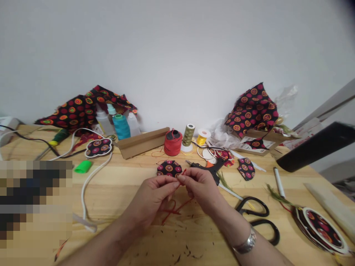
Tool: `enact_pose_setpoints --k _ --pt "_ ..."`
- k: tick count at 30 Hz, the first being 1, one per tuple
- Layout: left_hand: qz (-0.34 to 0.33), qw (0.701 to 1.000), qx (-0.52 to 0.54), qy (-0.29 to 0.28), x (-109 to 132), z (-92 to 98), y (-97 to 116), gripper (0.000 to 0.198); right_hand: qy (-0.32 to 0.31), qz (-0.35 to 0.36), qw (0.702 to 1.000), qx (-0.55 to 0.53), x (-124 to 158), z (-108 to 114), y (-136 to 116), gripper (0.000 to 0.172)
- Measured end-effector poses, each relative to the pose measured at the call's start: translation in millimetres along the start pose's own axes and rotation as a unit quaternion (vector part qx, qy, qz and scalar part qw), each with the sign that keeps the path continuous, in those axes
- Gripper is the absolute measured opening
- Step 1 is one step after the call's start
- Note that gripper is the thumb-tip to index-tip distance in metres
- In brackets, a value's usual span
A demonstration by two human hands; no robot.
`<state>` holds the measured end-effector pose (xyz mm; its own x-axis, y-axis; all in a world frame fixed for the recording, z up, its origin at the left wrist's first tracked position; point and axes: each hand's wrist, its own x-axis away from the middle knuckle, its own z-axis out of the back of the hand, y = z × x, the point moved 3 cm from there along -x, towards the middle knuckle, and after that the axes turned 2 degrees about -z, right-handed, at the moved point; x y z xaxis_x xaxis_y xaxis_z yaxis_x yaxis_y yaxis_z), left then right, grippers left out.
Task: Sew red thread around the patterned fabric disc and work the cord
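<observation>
My left hand (159, 190) and my right hand (198, 184) meet over the middle of the table, thumbs and fingertips pinched close together. Between them runs a red cord (184, 202), whose loose ends hang below my fingers in a small tangle. Just beyond my fingertips lies a dark round fabric piece (169, 168) with pink and orange circles. A black glue gun (212, 170) rests past my right hand. Black-handled scissors (257, 214) lie beside my right forearm, which wears a silver bracelet.
A red thread spool (172, 143), an olive spool (189, 136) and a yellow spool (203, 137) stand behind. Left are a white cable (85, 184) and a green cap (83, 166). Right are stacked fabric-covered discs (323, 229), a marker (279, 183) and a dark blade-like object (316, 147).
</observation>
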<state>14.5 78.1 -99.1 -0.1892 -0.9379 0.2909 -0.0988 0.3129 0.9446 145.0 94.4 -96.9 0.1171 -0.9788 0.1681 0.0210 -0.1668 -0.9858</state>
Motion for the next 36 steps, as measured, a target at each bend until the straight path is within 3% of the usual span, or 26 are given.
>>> enact_pose_setpoints --k 11,21,28,36 --pt "0.007 0.998 0.052 0.024 -1.2 1.1 2.8 0.014 -0.100 -0.072 0.983 -0.138 6.8 -6.0 -0.8 0.030" --pt "-0.017 1.000 0.008 0.019 -0.8 2.1 0.1 0.013 0.022 -0.022 0.998 -0.053 3.5 0.7 1.3 0.015" --pt "0.004 1.000 0.011 0.006 -0.4 1.0 -0.7 0.017 0.037 0.027 0.998 0.046 3.9 2.2 -4.3 0.012" --pt "0.000 1.000 0.002 -0.004 0.4 -0.1 -0.2 0.017 0.027 0.036 0.996 0.074 3.8 3.1 -5.8 0.014"
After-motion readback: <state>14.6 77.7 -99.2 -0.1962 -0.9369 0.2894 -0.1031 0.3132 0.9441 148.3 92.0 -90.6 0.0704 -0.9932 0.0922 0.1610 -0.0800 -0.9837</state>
